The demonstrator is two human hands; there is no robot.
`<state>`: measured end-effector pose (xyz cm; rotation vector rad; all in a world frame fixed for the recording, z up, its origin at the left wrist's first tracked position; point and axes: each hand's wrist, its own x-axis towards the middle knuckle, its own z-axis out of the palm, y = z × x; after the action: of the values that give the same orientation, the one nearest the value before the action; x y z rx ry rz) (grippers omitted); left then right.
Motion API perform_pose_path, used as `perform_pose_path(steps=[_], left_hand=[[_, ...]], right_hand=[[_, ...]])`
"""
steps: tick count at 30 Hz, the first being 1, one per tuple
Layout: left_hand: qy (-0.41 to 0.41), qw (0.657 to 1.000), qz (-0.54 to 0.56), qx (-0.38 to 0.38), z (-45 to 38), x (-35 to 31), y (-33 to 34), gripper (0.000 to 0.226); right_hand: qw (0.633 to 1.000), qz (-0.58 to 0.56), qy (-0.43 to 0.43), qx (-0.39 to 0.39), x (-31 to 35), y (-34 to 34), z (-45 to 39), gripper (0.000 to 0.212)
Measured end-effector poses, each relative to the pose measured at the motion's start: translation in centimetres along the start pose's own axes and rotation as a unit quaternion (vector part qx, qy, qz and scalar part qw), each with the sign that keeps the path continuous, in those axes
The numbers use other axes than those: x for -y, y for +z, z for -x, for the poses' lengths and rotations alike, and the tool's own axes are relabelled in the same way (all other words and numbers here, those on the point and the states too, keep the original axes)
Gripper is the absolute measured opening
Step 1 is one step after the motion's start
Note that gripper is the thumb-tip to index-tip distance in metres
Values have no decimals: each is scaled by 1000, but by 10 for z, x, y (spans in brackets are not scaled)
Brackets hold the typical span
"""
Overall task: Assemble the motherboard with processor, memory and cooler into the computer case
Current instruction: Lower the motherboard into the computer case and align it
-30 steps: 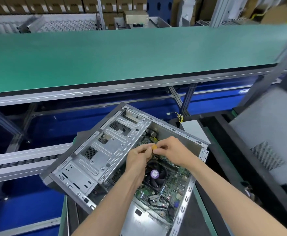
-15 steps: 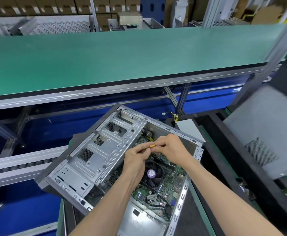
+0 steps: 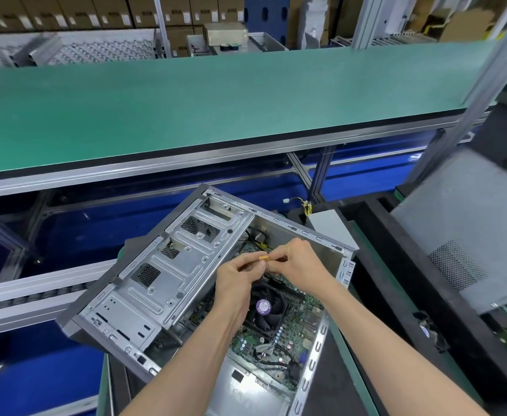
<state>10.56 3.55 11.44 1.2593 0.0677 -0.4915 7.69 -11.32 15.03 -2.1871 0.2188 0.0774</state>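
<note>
From the head camera, an open computer case (image 3: 162, 283) is lying on its side, turned at an angle, with its drive cage facing up on the left and its open interior on the right. Inside it the green motherboard (image 3: 298, 322) is sitting flat against the case floor, and the black cooler (image 3: 265, 307) with a round purple label on its fan hub is sitting on the board, just below the two hands. Both bare forearms are reaching in from the bottom edge and meeting above the upper part of the board. The left hand (image 3: 235, 282) is curling its fingers and pinching, with its fingertips, a small orange connector (image 3: 263, 258); the right hand (image 3: 298, 262) is curling its fingers as well and pinching the other end of the same piece, so both hands are gripping it between them, held above the board rather than resting on it. A thin yellow wire is showing just behind the right hand, though whether it is joining the connector is too small to tell. Processor and memory are not distinguishable under the cooler and hands. Beyond the case a long green conveyor belt (image 3: 216, 109) is running across the view, a grey metal box (image 3: 330, 225) with yellow wires is standing just beside the case's far corner, and a grey case panel (image 3: 462, 232) is leaning at the right
</note>
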Motion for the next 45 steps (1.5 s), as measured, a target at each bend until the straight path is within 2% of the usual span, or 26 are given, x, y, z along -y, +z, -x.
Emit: perform_pose_path(steps=[5, 10, 13, 15, 18, 20, 23, 29, 33, 40, 42, 43, 45], left_hand=[[25, 998, -51, 4, -2, 1, 3, 25], [57, 993, -102, 24, -7, -1, 8, 18], [70, 993, -90, 34, -10, -7, 13, 15], [75, 993, -75, 48, -9, -10, 13, 16], [73, 995, -56, 50, 1, -8, 9, 21], [85, 992, -82, 41, 5, -5, 6, 25], [95, 984, -140, 47, 5, -5, 6, 25], [145, 938, -309, 55, 2, -7, 5, 25], [208, 881, -423, 48, 5, -5, 5, 18], [219, 827, -515, 48, -9, -1, 11, 10], [180, 853, -488, 52, -13, 1, 13, 15], [144, 883, -442, 64, -13, 2, 14, 16], [61, 953, -281, 98, -12, 3, 12, 20]], right_hand=[[999, 26, 39, -22, 2, 0, 4, 3], [991, 66, 116, -5, 4, 3, 8, 12], [984, 79, 162, 4, 4, 7, 7, 12], [979, 86, 184, 6, 4, 7, 7, 22], [977, 67, 200, -28, 3, 6, 8, 11], [975, 34, 211, -65, 2, 6, 9, 26], [965, -54, 230, -109, 5, 6, 9, 33], [947, -148, 240, -157, 7, 4, 8, 39], [934, -208, 232, -176, 4, 2, 6, 39], [931, -261, 164, -193, 7, 2, 8, 47], [934, -266, 143, -189, 6, 2, 9, 52], [935, -267, 137, -189, 5, 1, 9, 53], [939, -253, 137, -187, 4, 1, 9, 53]])
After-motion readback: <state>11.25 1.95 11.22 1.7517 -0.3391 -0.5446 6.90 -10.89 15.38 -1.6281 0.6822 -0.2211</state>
